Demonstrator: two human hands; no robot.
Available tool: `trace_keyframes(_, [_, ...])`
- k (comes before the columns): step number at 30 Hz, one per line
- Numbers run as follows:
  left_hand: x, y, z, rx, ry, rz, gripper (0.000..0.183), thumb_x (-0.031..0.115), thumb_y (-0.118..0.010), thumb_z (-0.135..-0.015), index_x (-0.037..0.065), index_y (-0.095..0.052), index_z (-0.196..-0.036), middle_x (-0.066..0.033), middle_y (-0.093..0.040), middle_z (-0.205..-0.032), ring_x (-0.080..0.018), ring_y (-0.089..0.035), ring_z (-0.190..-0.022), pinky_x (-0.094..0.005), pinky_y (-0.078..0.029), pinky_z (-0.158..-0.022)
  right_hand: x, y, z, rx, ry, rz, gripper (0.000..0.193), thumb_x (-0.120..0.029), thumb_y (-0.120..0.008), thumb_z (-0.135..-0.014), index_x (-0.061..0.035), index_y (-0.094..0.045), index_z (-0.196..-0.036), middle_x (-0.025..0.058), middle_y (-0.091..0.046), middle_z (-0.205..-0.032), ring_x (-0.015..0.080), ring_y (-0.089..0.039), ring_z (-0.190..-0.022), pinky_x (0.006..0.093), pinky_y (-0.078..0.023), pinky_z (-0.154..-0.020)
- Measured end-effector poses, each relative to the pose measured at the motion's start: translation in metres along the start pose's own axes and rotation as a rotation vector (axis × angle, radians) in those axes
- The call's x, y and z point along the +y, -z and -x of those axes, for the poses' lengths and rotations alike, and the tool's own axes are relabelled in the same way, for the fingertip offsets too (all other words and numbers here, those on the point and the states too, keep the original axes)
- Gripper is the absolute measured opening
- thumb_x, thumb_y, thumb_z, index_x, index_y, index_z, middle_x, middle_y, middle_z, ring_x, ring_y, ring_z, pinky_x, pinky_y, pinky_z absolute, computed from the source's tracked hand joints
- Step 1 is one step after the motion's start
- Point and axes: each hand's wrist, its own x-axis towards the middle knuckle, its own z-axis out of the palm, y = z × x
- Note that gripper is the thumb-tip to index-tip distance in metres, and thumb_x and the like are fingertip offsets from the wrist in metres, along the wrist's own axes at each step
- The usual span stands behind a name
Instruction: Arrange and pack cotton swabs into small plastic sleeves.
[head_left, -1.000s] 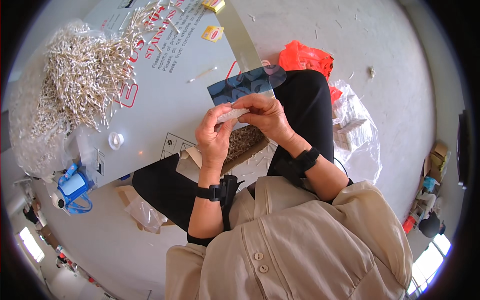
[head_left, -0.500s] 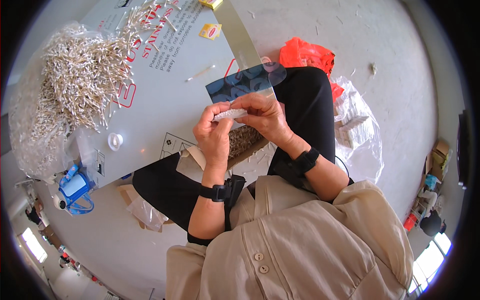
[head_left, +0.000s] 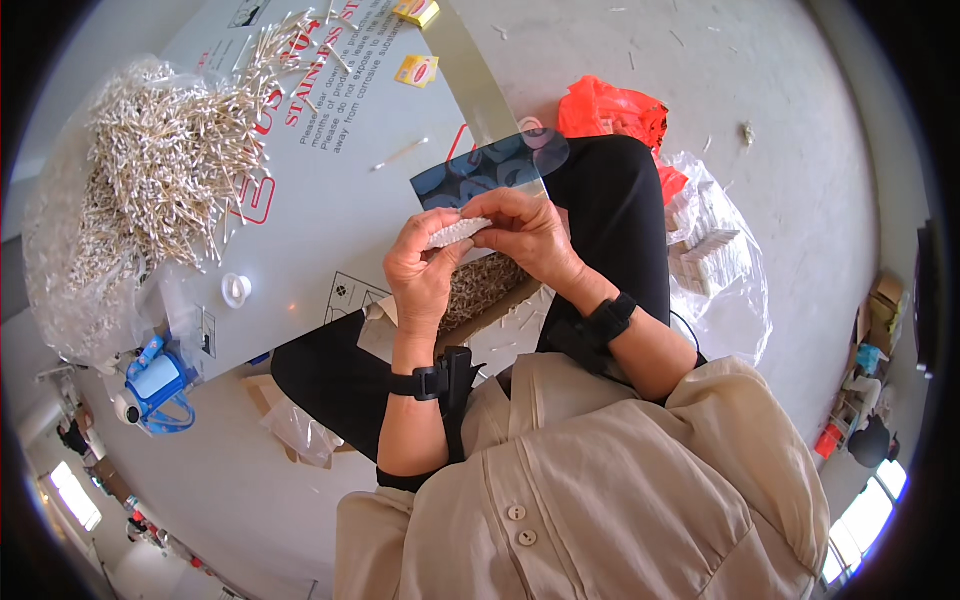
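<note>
Bag [head_left: 75, 300] of swabs [head_left: 175, 165], carton [head_left: 500, 306] (sticks [head_left: 485, 284] inside), white bundle [head_left: 458, 233] in hands [head_left: 416, 262].

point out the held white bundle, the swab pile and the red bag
White bundle [head_left: 457, 234]: head view, nubbly white face
Swab pile [head_left: 165, 160]: head view, its middle
Red bag [head_left: 610, 107]: head view, upper part

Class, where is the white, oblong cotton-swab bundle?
Central in the head view, the bundle is held between left hand and right hand, below the dark blue film.
</note>
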Motion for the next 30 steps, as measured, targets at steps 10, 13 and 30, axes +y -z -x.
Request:
trace_keyframes(10, [0.002, -0.001, -0.001, 0.056, 0.123, 0.106, 0.03, -0.007, -0.072, -0.079, 0.003, -0.067, -0.107, -0.0021, -0.067, -0.101, -0.01, -0.062, -0.09, -0.024, -0.052, -0.081, -0.003, 0.001, -0.002, -0.038, -0.036, -0.114, 0.029, 0.011, -0.067, -0.079, 0.0011, -0.067, -0.106, 0.0017, -0.066, -0.1, 0.0069, -0.061, -0.085, 0.0221, -0.053, -0.078])
trace_keyframes(13, [-0.001, 0.003, -0.001, 0.039, 0.11, 0.077, 0.031, -0.006, -0.072, -0.08, 0.003, -0.067, -0.109, -0.0016, -0.067, -0.102, -0.0095, -0.061, -0.091, -0.024, -0.051, -0.081, -0.002, -0.001, -0.002, -0.039, -0.028, -0.12, 0.029, 0.012, -0.067, -0.08, 0.0015, -0.066, -0.107, 0.0028, -0.066, -0.103, 0.0078, -0.062, -0.088, 0.0229, -0.053, -0.081])
trace_keyframes(30, [0.0, -0.005, -0.003, 0.066, -0.073, -0.107, 0.027, -0.006, -0.075, -0.075, 0.003, -0.068, -0.1, -0.0045, -0.067, -0.096, -0.0125, -0.063, -0.087, -0.0253, -0.053, -0.074, -0.014, -0.011, -0.004, 0.125, -0.142, 0.001, 0.013, -0.003, -0.066, -0.079, 0.0025, -0.069, -0.091, 0.0032, -0.067, -0.074, 0.0067, -0.061, -0.067, 0.021, -0.049, -0.062])
